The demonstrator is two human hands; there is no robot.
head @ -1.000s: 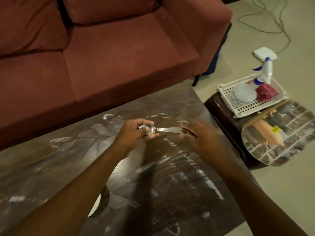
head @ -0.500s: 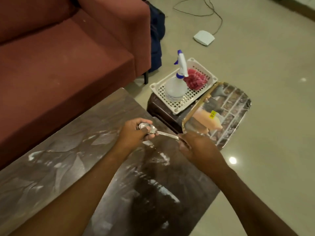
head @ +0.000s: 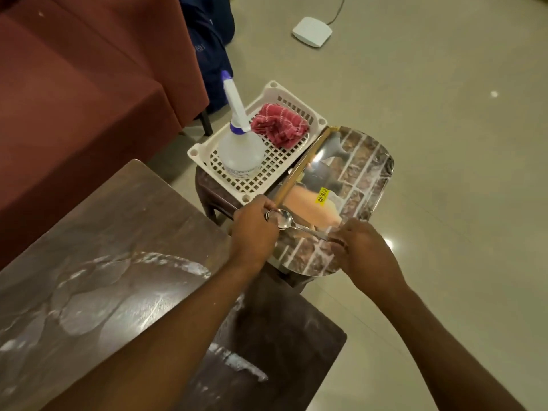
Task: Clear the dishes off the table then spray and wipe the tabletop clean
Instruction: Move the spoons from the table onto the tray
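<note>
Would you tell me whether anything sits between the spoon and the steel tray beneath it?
Nothing visible does. The left hand and right hand hold the spoon over the tray, whose surface there looks bare; the basket sits beside it.

A sofa (head: 74, 99) is set behind the table (head: 118, 247). Off the table's far right corner a low stool (head: 204, 185) is placed. On it a basket (head: 194, 152) and a tray (head: 370, 167) are laid side by side, basket left, tray right. In the basket a spray bottle (head: 241, 149) is stood upright at the left, with a cloth (head: 278, 126) to its right. A spoon (head: 281, 219) is held over the tray's near part, its bowl in the left hand (head: 255, 229) and its handle in the right hand (head: 364, 247). A bag (head: 210, 46) is found behind the basket, against the sofa's end. Further back, a small cabled device (head: 311, 31) is left on the floor.
</note>
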